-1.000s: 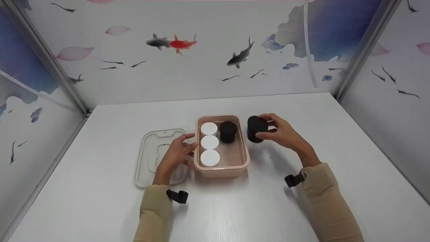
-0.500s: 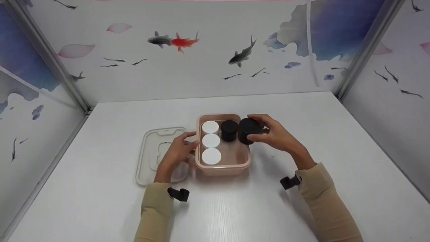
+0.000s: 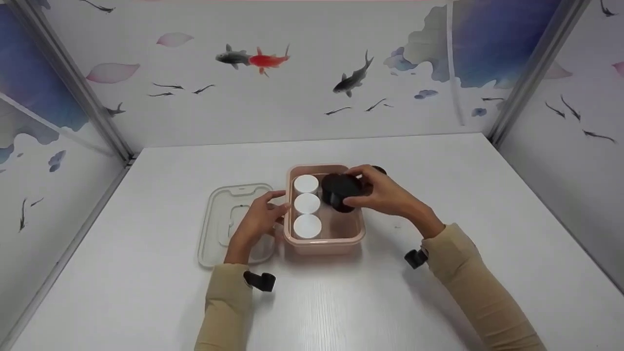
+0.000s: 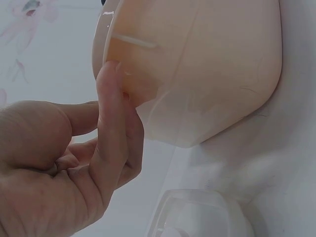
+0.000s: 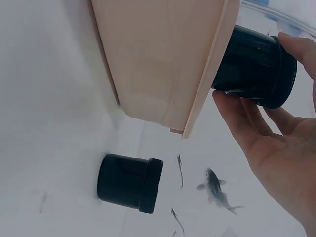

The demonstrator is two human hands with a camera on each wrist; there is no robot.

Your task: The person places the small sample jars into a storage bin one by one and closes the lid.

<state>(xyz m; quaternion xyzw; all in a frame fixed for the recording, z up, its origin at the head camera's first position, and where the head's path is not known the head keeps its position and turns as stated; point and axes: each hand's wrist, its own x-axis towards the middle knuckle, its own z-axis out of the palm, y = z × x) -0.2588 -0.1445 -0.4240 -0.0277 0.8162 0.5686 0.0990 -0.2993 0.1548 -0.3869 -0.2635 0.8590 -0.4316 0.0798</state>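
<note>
White tabletop (image 3: 146, 292), walled by panels printed with fish, is carrying a pink rectangular plastic box (image 3: 324, 243). 3 white-lidded round jars (image 3: 307, 204) are standing in a row along the box's left side. A black cylindrical jar (image 3: 340, 191) is being held over the box's right side by the right hand (image 3: 385, 195), with fingers and thumb curled round it. Whether another black jar is standing in the box beneath it cannot be told. The box's left wall is being touched by the left hand (image 3: 258, 222), its fingers loosely bent and gripping nothing. A clear plastic lid (image 3: 219, 219) is lying flat just left of the box, so closing is judged still undone. 1 more black jar (image 5: 129, 182) is standing on the table beyond the box's far right corner, not yet packed.
</note>
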